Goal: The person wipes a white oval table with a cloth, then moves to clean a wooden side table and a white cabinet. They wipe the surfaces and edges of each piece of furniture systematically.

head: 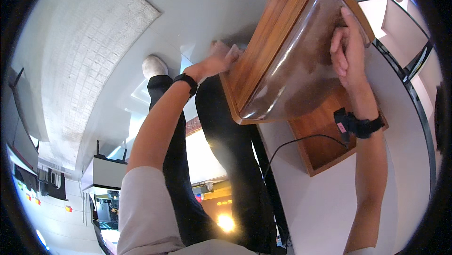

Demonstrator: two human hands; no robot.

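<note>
A wooden case (272, 39) with a rounded rim and a glossy brown see-through curved panel (300, 57) stands tilted before me, partly past the white table's edge. My left hand (222, 57) is blurred at the case's left side, fingers bent against the wood; whether it grips there is hidden. Over the right part of the panel is my right hand (349, 46). Its index finger is stretched out to the panel near the rim, and the other fingers curl loosely with nothing between them. An open wooden box (317, 152) sits below the panel, partly hidden by it.
A black cable (300, 138) curves over the white tabletop (317, 202) and the box to a dark band on my right wrist (367, 127). A black-framed glass partition (406, 53) bounds the right. Leftward on the glossy floor lies a pale rug (95, 39).
</note>
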